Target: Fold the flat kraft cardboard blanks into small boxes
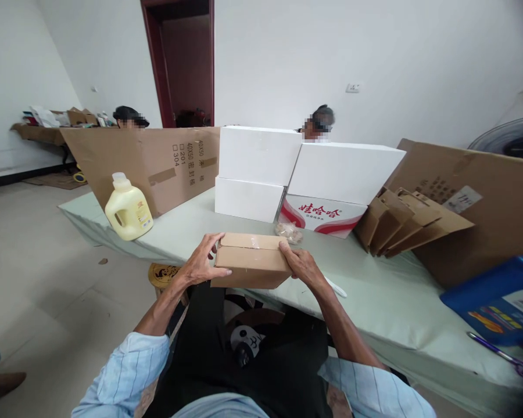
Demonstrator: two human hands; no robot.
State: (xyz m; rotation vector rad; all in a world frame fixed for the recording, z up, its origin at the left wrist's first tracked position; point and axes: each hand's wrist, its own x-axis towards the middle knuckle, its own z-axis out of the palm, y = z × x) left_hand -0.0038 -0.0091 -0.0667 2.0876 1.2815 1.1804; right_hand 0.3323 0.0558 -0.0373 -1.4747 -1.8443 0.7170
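Between my two hands is a small brown cardboard box [250, 258], with a strip of clear tape across the seam on its top. My left hand [204, 261] grips its left end, thumb along the near side and fingers at the far corner. At the right end, my right hand [300, 262] clasps the box with the thumb on the top edge; its other fingers are mostly hidden. The box is at the table's front edge, above my lap. Just behind it sits a clear plastic bag [289, 233] with small tan pieces, too blurred to name.
White boxes [261, 154] stand stacked at the back. A yellow jug [128, 209] is at left before a large cardboard sheet [165, 165]. Folded cartons [401, 223], a blue container [499, 299] and a purple pen [499, 351] lie right. Two people sit beyond.
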